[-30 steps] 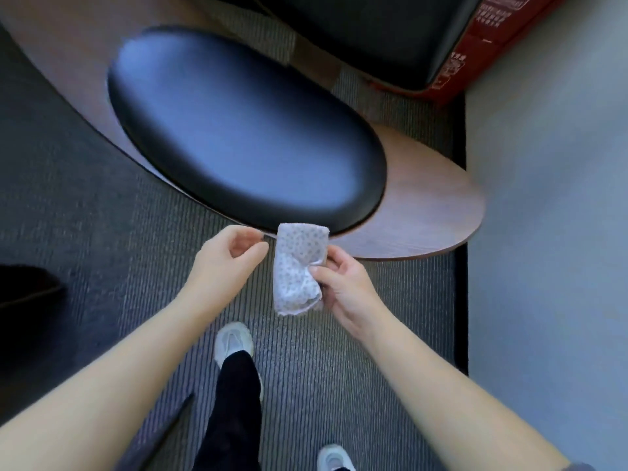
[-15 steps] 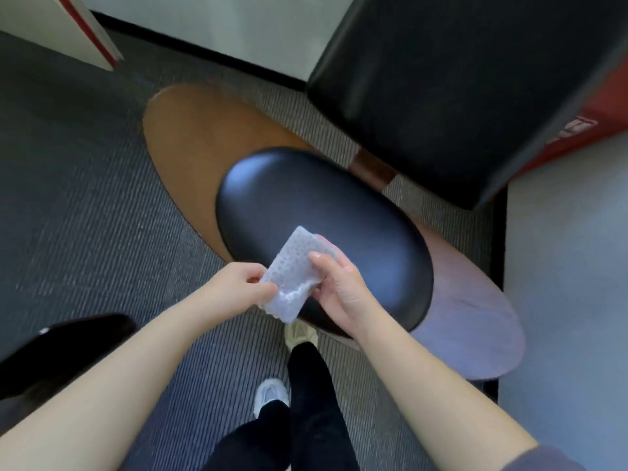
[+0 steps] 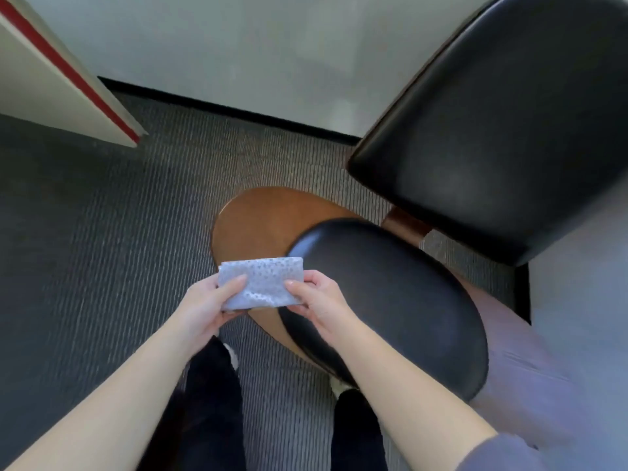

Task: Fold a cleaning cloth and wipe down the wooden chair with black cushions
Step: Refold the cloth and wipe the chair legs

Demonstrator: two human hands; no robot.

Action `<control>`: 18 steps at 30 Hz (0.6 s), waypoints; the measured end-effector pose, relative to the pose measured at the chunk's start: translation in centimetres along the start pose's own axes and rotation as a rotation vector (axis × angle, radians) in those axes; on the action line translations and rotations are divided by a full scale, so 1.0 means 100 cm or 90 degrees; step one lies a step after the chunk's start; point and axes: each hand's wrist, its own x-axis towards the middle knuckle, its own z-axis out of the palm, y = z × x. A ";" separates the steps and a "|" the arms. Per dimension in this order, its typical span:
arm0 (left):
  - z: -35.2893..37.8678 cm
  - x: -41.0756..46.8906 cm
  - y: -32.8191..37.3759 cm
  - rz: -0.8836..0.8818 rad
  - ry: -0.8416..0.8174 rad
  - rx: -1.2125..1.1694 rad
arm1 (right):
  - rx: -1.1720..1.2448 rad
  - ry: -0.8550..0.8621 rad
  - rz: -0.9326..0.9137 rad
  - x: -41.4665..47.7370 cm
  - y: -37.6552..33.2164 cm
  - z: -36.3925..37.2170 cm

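Above the chair's wooden seat edge (image 3: 251, 226), folded cloth (image 3: 261, 283) between hands, left hand (image 3: 207, 300) and right hand (image 3: 317, 297) pinching opposite ends

No readable text, label, brand, number or sign anywhere in view. Cleaning cloth (image 3: 260, 283) showed only small speckled print, too blurred to make out any letters. White panel (image 3: 51, 79) at upper left carried plain red stripe, no lettering made out.
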 end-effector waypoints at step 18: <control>-0.120 0.145 0.159 -0.047 -0.081 0.209 | -0.255 0.190 -0.080 0.117 -0.006 0.129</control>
